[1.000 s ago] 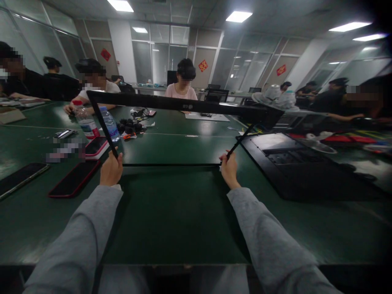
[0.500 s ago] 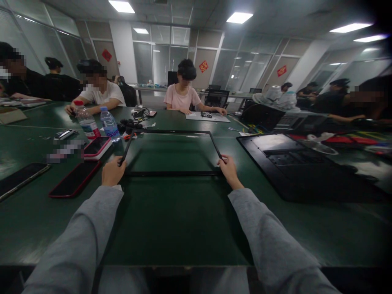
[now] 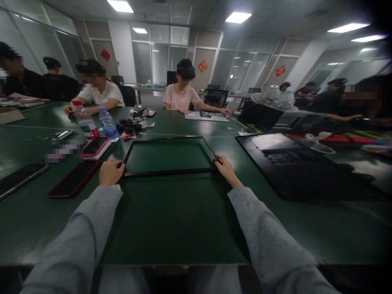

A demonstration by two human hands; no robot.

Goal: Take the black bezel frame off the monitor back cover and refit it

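Note:
A thin black rectangular frame, like a screen bezel point(image 3: 171, 172), lies between my hands, with the green tabletop showing through its open middle. My left hand point(image 3: 112, 172) pinches its left side near the front corner. On the opposite side, the fingers of my right hand point(image 3: 226, 168) are closed on the bezel's right edge. The bezel's far edge is tilted slightly, its right end higher in the view than its left. Whether it rests fully on the table cannot be made out.
Left of my hand lie a red-edged phone point(image 3: 73, 179), a phone on a white box point(image 3: 96, 148) and a dark phone point(image 3: 21, 179). Two bottles point(image 3: 108, 124) stand behind. At right is a large black panel point(image 3: 288, 163). A co-worker in pink point(image 3: 183, 96) sits across the green table point(image 3: 180, 228).
The bezel's far edge has come down and nearer to me, so the bezel lies flatter and slightly skewed. Both hands keep their hold on its sides.

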